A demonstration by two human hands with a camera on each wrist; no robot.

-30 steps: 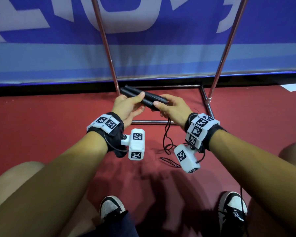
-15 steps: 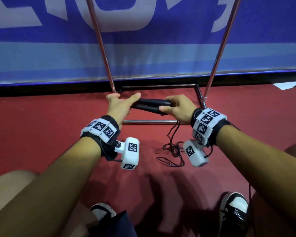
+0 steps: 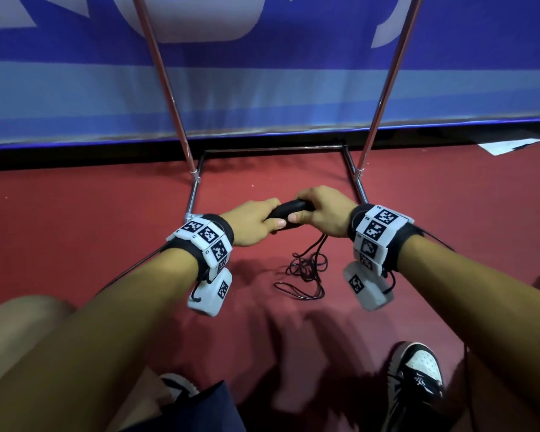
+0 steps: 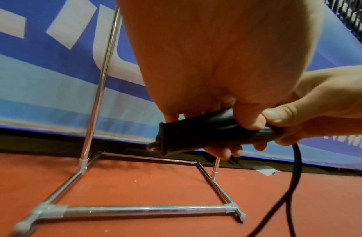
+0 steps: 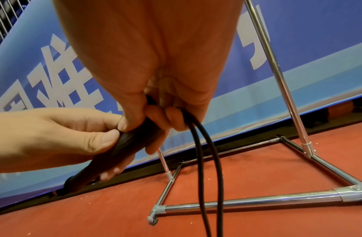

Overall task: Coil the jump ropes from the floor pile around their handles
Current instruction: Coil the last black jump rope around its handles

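Two black jump rope handles (image 3: 289,208) lie side by side, held between both hands above the red floor. My left hand (image 3: 256,221) grips their left end (image 4: 196,136), thumb on top. My right hand (image 3: 321,213) wraps the right end (image 5: 123,150), where two strands of thin black rope (image 5: 204,160) leave the fist and hang down. The rope (image 3: 306,269) falls to a loose tangled heap on the floor between my wrists.
A chrome tube stand (image 3: 194,194) rests on the floor just beyond the hands, with two slanted uprights (image 3: 169,85) rising before a blue banner (image 3: 293,88). My shoes (image 3: 415,378) and knees are near the bottom edge. A white sheet (image 3: 508,146) lies far right.
The hands have come closer together along the handles, and the left hand went from open fingers to a grip on them. More rope lies heaped on the floor.
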